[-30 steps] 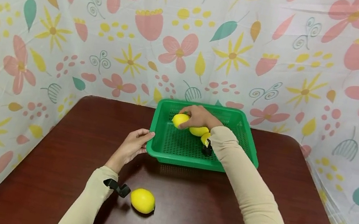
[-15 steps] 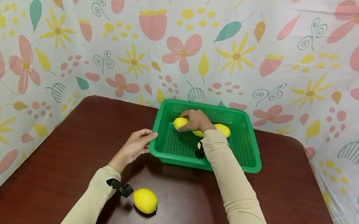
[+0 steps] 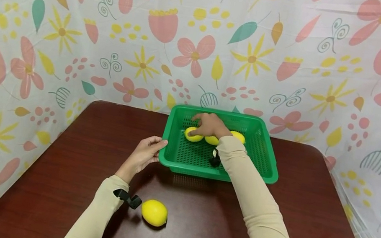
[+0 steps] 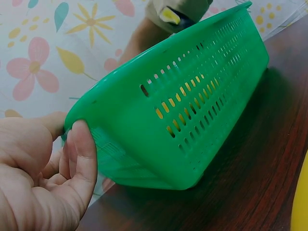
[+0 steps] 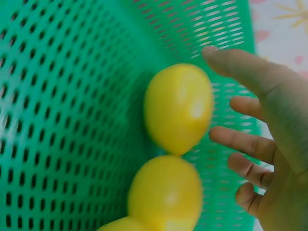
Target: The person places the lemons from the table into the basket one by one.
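Note:
Inside a green plastic basket (image 3: 200, 172), three lemons lie in a row. My right hand (image 3: 212, 125) hovers over the leftmost lemon (image 3: 193, 136), and in the right wrist view its spread fingers stand beside that lemon (image 5: 178, 108), apart from it. A second lemon (image 5: 166, 195) touches the first one, and a third lemon (image 3: 238, 136) shows partly behind the right wrist. My left hand (image 3: 144, 153) pinches the basket's left rim between thumb and fingers, seen closely in the left wrist view. On the table in front lies another lemon (image 3: 154, 213), near the left wrist.
The dark red-brown wooden table (image 3: 225, 227) carries the basket near its far edge. Behind it hangs a white flower-patterned curtain (image 3: 200, 18), which also runs along both sides. A black wrist camera mount (image 3: 127, 198) sits close to the loose lemon.
My right hand has let go of the leftmost lemon, which now rests lower in the basket, and its fingers have spread. The left hand keeps its hold on the rim.

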{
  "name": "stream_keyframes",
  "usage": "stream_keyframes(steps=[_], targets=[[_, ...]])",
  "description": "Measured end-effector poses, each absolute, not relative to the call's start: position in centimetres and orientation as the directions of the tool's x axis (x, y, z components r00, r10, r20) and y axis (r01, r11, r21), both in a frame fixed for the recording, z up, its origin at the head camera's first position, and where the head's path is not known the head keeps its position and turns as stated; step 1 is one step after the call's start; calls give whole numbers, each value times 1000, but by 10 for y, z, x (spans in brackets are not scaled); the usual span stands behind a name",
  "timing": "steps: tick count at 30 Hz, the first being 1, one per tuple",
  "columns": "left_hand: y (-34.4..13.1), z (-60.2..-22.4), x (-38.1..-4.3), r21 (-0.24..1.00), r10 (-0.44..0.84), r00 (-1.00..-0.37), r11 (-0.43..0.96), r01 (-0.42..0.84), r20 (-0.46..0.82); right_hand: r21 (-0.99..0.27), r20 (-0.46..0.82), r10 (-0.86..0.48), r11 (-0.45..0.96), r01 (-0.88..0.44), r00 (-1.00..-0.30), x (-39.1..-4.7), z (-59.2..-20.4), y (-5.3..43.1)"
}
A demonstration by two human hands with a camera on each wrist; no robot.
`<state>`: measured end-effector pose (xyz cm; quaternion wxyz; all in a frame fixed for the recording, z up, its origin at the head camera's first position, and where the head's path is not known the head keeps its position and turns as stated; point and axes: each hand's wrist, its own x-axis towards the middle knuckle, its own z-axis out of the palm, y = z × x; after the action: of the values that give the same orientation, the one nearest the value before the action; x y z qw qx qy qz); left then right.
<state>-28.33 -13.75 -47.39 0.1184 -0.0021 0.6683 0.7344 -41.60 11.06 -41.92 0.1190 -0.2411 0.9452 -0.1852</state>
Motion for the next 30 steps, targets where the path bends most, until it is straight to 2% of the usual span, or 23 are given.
stream_keyframes(steps=[7,12,16,21,30], targets=[[-137,-472,-285,982,170,-972,-74,-174,-159,-646,2,-514,654,-393,-858,-390,-381,118],[-138,-471,-283,982,163,-973,-67,-175,-162,-723,105,-436,583,-370,-894,-342,-365,116],[-138,-473,-283,981,157,-974,-73,-177,-164,-740,191,-403,540,-401,-895,-294,-368,110],[-139,-474,-282,981,159,-973,-80,-179,-165,-741,246,-485,464,-486,-839,-241,-386,108],[-139,-472,-282,981,168,-971,-71,-181,-167,-701,321,-525,427,-570,-788,-181,-428,104]])
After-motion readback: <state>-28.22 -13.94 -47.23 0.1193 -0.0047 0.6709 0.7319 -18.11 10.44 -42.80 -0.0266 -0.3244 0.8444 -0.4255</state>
